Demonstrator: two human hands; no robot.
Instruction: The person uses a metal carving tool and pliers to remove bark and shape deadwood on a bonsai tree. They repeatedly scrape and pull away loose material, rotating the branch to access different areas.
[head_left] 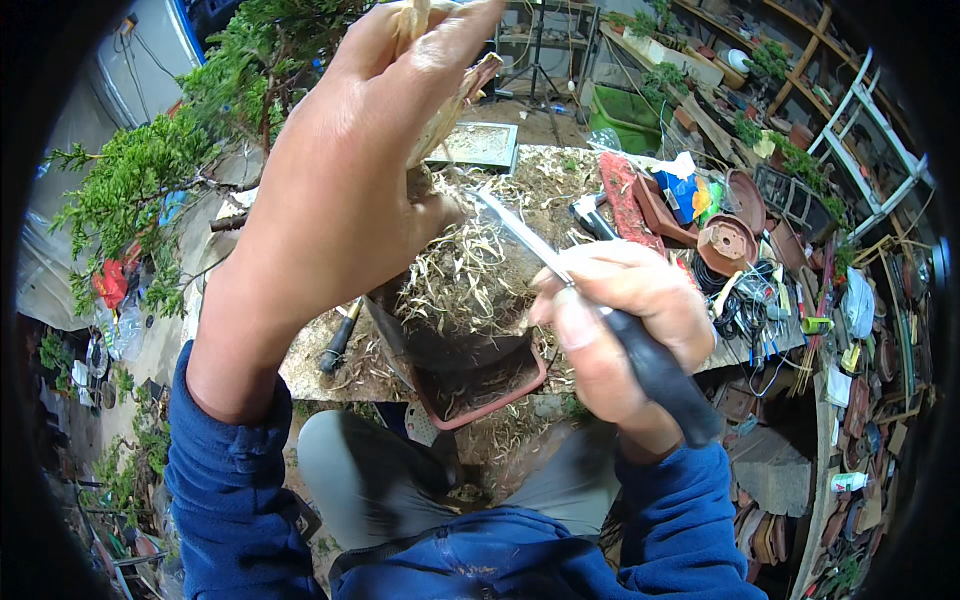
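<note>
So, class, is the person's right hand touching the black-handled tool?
Touching. The head view shows the right hand wrapped around the handle of the black-handled tool.

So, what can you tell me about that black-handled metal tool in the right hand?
The slim, black-handled metal tool has a bright, straight shaft and a smooth, thick handle, perhaps plastic. Gripped in the bare right hand, it slants up and leftward, its tip near the bare left hand, any contact unclear.
</note>
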